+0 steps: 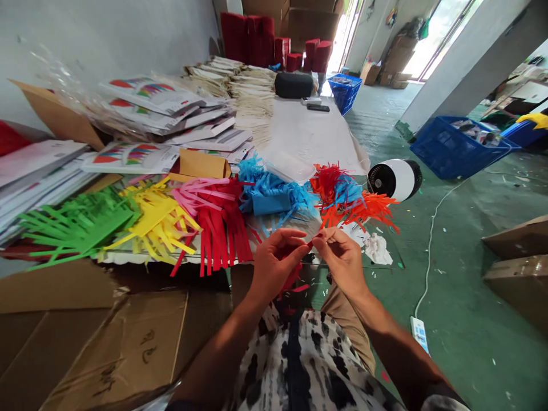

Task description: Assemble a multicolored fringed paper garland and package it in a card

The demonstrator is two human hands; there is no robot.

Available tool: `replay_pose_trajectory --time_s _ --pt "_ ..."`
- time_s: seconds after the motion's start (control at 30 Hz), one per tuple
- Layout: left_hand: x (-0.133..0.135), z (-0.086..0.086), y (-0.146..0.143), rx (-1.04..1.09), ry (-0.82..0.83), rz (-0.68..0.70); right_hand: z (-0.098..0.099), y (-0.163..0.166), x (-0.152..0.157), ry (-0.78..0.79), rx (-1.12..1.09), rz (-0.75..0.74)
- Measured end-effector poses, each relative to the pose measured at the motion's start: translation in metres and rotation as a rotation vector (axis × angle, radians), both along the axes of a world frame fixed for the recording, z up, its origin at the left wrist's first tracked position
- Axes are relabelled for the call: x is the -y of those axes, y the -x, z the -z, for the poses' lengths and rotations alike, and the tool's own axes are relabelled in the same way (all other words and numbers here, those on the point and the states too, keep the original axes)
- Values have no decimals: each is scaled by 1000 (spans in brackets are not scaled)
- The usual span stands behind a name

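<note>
My left hand (276,260) and my right hand (340,257) meet over my lap, both pinched on a red fringed paper piece (295,279) whose strips hang down below my left palm. Just beyond them the table edge holds piles of fringed paper: green (72,225), yellow (156,220), pink (201,191), red (222,228), blue (274,197) and orange (357,208). The fingertips of both hands nearly touch at the top of the red piece.
Flattened cardboard (107,325) lies at my left. Printed white packets (145,123) and paper stacks fill the far table. A small white fan (396,178) sits at the right, with a cable to a power strip (418,333) on the green floor. Blue crates (456,148) stand farther right.
</note>
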State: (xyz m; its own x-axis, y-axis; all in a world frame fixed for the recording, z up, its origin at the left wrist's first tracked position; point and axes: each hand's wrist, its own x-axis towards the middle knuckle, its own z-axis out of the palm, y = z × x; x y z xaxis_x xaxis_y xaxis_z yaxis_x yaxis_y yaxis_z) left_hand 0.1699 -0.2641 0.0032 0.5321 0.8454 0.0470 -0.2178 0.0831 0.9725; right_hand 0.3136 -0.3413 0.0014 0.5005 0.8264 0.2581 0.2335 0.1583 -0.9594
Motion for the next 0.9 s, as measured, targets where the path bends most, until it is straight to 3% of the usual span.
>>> replay_pose_trajectory --time_s 0.27,0.4,0.5,0.6,0.9 --pt "4 6 -12 21 -2 -37 4 -5 4 -15 -34 12" --pt "3 9 -12 -39 2 99 2 -14 6 -47 -6 43" --pt "2 9 -12 -118 -91 192 2 -15 6 -18 57 12" --pt "3 10 -13 -203 -160 239 0 -15 6 -3 59 15" --pt "7 18 -8 -199 -118 343 7 -10 5 -42 -20 158"
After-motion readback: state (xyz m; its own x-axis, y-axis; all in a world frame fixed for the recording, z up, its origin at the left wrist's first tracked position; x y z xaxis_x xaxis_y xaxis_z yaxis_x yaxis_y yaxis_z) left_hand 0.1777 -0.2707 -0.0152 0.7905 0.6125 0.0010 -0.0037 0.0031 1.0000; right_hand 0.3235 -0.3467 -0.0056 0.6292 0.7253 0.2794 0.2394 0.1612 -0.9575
